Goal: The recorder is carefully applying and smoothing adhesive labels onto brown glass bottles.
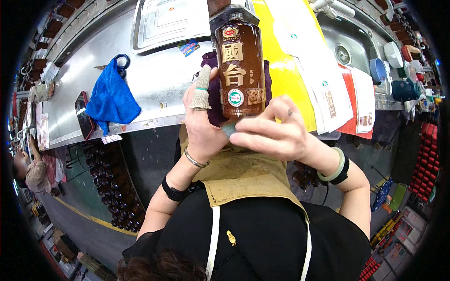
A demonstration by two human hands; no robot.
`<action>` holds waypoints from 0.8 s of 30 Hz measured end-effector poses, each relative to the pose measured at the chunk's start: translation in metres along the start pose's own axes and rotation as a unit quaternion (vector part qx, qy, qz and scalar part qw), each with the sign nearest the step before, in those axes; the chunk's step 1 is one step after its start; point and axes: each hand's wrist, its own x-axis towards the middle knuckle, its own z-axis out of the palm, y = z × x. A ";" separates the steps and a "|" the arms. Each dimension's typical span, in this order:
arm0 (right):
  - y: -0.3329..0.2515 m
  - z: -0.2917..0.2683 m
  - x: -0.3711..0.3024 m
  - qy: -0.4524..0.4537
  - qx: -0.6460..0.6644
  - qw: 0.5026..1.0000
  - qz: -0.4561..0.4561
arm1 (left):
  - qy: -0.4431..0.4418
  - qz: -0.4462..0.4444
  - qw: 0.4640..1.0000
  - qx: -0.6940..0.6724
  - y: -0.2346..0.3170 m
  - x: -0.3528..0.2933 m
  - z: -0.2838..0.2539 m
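Note:
A brown glass bottle (240, 65) with gold lettering and a round green-and-white sticker (236, 98) lies face up on dark purple cloth (213, 89), its base toward me. My left hand (200, 131) curves along the bottle's lower left side. One of its fingers wears a knitted off-white finger cover (202, 89) and points away from me. Just below the base, my right hand (276, 133) is closed, fingertips pinched on a small pale translucent piece (229, 128). The left thumb is beside that piece. Parts of both hands' fingers are hidden.
On the steel table (161, 89) lie a blue cloth (112, 96) over scissors (123, 62), a phone (84, 114), a small card (188, 47) and a metal tray (173, 21). To the right are yellow sheeting (283, 61), white printed sheets (323, 84) and a sink (349, 44).

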 end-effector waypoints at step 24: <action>0.023 0.001 0.006 0.127 -0.117 0.979 0.107 | -0.012 -0.036 0.997 -0.065 -0.007 -0.001 0.005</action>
